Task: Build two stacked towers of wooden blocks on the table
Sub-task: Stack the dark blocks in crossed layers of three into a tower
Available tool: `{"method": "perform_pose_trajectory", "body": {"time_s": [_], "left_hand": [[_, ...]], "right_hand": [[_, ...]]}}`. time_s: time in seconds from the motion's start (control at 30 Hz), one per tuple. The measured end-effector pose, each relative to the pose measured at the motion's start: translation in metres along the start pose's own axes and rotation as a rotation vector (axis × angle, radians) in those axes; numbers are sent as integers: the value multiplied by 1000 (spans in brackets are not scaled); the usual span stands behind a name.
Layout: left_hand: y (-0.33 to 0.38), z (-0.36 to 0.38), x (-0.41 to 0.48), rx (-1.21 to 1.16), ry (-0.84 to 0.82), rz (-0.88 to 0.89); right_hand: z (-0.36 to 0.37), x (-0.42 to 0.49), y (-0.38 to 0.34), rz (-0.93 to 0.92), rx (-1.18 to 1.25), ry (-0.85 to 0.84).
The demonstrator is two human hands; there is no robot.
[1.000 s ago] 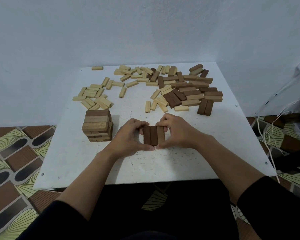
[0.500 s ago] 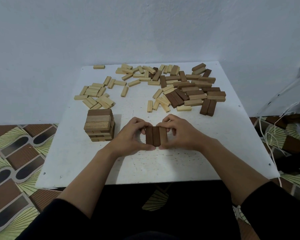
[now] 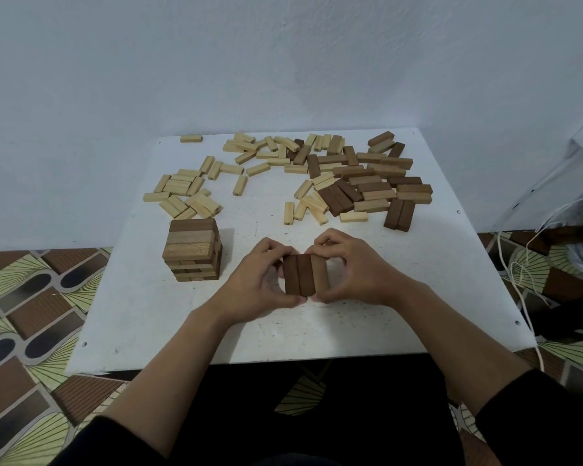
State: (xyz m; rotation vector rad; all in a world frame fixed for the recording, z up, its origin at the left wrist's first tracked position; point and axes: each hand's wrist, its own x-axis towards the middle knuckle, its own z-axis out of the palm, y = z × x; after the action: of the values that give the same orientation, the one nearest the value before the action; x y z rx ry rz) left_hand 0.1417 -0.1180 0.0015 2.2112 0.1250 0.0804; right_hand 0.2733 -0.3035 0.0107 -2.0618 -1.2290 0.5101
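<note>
On the white table, the far half carries loose blocks lying flat: a pale cluster to the left and a mixed dark-and-pale pile to the right. Near the left edge stands a tower of crossed layers, apart from the hands. At the near middle, the left hand and right hand each curl fingers and thumb round a row of three blocks, two dark and one lighter, pressed side by side; whether it rests on the table is unclear.
</note>
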Motion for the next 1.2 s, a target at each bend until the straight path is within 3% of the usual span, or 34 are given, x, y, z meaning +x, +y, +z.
{"method": "perform_pose_trajectory", "body": {"time_s": [0.33,0.77,1.2], "left_hand": [[31,-24,-14,125,38,80],[46,-129,-35,398,102,131],[-4,-194,-23,475,2,37]], "right_hand": [[-15,-7,-25,-31,-34,24],[-15,46,-106,-227,-42,115],[14,120,-141,-109,-183,7]]}}
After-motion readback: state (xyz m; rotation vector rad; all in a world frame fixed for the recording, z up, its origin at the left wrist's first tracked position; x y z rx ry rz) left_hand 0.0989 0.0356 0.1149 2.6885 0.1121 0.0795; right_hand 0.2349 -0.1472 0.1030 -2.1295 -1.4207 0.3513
